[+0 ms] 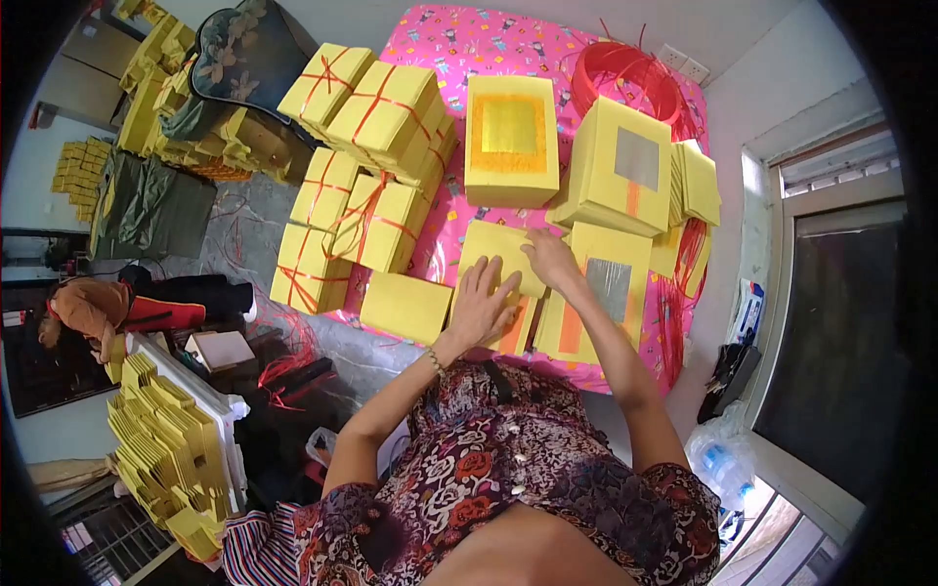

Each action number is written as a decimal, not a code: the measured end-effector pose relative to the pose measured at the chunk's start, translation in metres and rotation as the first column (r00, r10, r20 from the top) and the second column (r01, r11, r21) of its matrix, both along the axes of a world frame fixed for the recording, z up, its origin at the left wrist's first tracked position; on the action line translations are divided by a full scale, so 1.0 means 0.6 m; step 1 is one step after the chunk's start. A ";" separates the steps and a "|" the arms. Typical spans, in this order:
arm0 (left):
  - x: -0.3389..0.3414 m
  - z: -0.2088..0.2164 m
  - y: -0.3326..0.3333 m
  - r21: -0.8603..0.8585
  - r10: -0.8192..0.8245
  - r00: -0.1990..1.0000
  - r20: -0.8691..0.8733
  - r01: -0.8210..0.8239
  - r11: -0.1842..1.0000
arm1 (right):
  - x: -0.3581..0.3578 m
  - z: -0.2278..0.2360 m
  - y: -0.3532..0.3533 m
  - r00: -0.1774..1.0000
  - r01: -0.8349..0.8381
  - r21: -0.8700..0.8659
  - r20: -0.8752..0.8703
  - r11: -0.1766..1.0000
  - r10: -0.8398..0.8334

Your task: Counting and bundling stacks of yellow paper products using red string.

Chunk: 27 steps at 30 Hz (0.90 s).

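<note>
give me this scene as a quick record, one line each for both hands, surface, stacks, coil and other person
left: bare left hand, fingers spread on yellow rectangular paper
right: bare right hand, fingers at that paper's right side
surface: pink patterned cloth
tied stacks: yellow paper bundles bound with red strips, left side
gold-topped stack: yellow paper block
coil: round red strip coil, far right
other person: person in brown top, bent over, far left
</note>
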<state>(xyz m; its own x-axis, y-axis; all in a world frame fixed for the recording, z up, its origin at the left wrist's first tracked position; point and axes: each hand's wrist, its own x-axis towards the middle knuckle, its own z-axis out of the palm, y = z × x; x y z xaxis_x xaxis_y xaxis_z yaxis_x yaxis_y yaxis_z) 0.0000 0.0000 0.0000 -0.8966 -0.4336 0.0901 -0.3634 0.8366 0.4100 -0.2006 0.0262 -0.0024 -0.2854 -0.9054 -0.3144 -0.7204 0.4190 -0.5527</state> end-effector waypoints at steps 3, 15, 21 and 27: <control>-0.008 -0.009 -0.002 -0.028 0.008 1.000 0.023 -0.007 1.000 | 0.003 -0.027 -0.004 0.997 0.022 -0.132 -0.076 0.991 -0.033; -0.024 -0.016 -0.021 0.035 -0.006 0.998 0.068 0.004 0.999 | 0.016 -0.043 -0.037 0.997 0.015 -0.178 -0.077 0.984 -0.029; -0.025 -0.020 -0.020 0.049 -0.012 0.999 0.047 0.009 0.999 | 0.018 -0.045 -0.041 0.996 0.008 -0.188 -0.086 0.982 -0.025; -0.023 -0.027 -0.021 0.040 -0.018 0.997 0.081 0.015 0.999 | 0.036 -0.060 -0.044 0.981 -0.003 -0.204 -0.191 0.979 -0.037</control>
<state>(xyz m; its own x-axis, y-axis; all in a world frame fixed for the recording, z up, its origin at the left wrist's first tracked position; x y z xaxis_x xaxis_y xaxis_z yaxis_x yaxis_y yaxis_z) -0.0139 -0.0126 -0.0160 -0.9074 -0.4203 -0.0004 -0.3831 0.8267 0.4121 -0.1791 -0.0002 -0.0383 -0.3388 -0.9387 -0.0631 -0.8152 0.3264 -0.4785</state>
